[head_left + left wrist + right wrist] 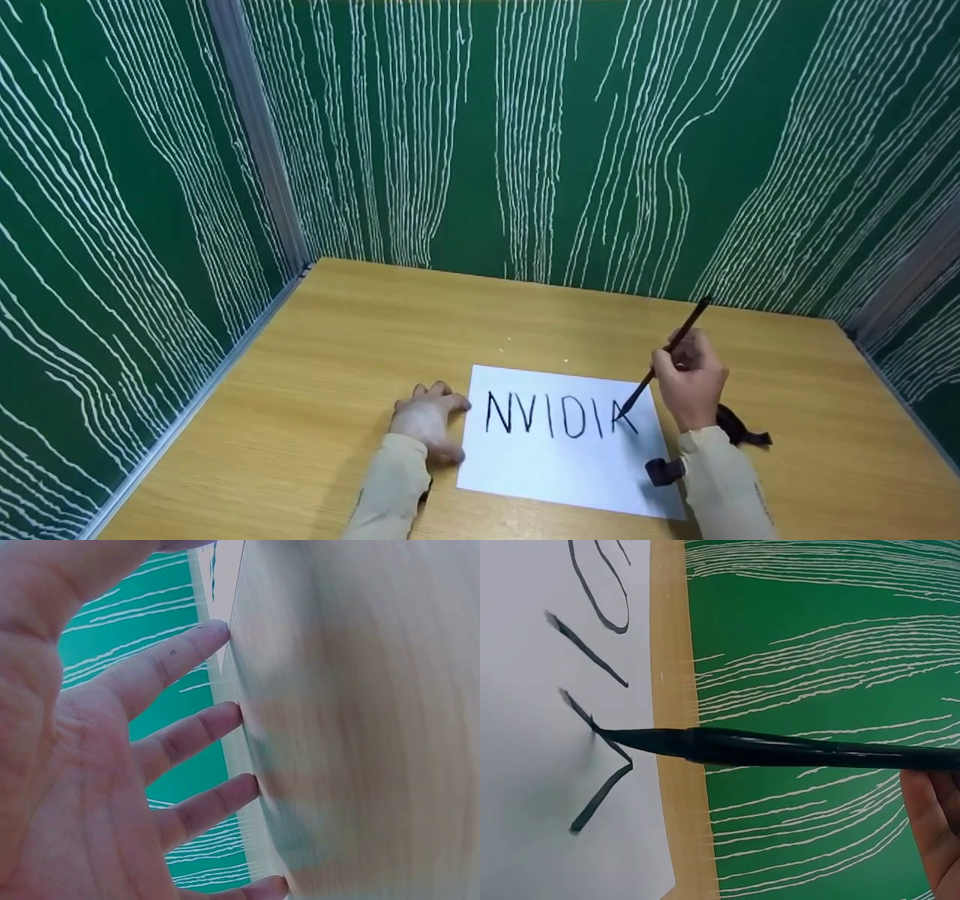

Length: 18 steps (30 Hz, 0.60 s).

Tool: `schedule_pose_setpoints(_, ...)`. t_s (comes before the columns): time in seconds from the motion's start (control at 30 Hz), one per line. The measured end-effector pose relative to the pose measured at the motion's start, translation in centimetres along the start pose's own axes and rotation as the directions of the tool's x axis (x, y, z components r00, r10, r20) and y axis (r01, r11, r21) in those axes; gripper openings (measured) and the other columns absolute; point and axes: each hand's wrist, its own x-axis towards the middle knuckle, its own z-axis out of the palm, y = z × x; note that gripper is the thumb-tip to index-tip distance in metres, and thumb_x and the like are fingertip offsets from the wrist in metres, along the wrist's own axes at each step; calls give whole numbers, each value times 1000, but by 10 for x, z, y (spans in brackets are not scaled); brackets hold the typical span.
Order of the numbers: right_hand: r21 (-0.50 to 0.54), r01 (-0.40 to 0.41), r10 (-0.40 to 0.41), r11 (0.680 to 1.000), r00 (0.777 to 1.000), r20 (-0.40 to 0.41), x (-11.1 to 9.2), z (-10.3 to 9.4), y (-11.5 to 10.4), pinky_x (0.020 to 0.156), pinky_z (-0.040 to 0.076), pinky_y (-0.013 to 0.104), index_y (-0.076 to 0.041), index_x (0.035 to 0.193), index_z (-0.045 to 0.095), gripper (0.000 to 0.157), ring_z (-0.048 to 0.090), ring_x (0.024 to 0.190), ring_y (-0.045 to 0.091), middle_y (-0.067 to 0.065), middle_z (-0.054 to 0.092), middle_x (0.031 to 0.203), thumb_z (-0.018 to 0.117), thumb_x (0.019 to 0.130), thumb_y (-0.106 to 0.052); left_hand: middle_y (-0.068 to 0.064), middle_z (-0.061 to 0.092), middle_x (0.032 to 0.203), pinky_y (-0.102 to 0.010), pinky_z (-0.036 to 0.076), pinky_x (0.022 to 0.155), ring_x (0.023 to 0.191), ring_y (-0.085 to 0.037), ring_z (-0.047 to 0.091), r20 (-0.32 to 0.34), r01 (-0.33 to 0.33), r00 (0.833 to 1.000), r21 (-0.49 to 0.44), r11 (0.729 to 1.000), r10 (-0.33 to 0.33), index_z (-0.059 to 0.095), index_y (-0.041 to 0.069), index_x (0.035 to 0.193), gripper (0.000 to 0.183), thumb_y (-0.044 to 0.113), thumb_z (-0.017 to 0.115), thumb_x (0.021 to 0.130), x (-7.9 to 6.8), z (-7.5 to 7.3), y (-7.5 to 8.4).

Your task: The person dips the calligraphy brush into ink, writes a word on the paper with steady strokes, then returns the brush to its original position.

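Note:
My right hand point(691, 379) pinches a slim black paintbrush point(641, 388) by its handle, tilted down toward a white sheet of paper point(555, 472). Its dark, pointed bristles point(634, 738) meet one stroke of the last letter, an A point(602, 793). Black brushed letters point(550, 417) across the sheet spell NVIDIA. At the sheet's left edge, my left hand point(427, 414) rests with fingers spread; its thumb and index finger lie close along that edge. In the left wrist view, the fingertips point(247, 784) press on the tabletop and the index fingertip is at a corner of the paper.
The paper lies on a wooden table point(337, 337). Green walls point(480, 150) with white wavy lines enclose its back and sides, with grey metal posts point(262, 135) in the corners. A dark strap point(739, 429) and a small dark block point(664, 472) are at my right wrist.

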Motion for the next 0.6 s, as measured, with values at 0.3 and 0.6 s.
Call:
schedule_pose_setpoints(0.3,-22,18,-19,1000,1000,-14,2,-4,10,63,47,9,4,97,66,13,54,64,-3,-21,59,72,63,87,10,-10,61,137,-61,46,91,118,-33,52,-10,-25,1000,19,1000,25,71,19,132,73,23,92,62,0,0,-1)
schedule_pose_setpoints(0.6,-43,3,-4,999,1000,-17,5,-8,8,64,48,8,2,97,65,11,55,64,-1,-21,59,72,63,88,9,-10,61,136,-60,46,91,118,-32,52,-8,-23,1000,24,999,23,71,19,132,74,24,93,62,2,1,-2)
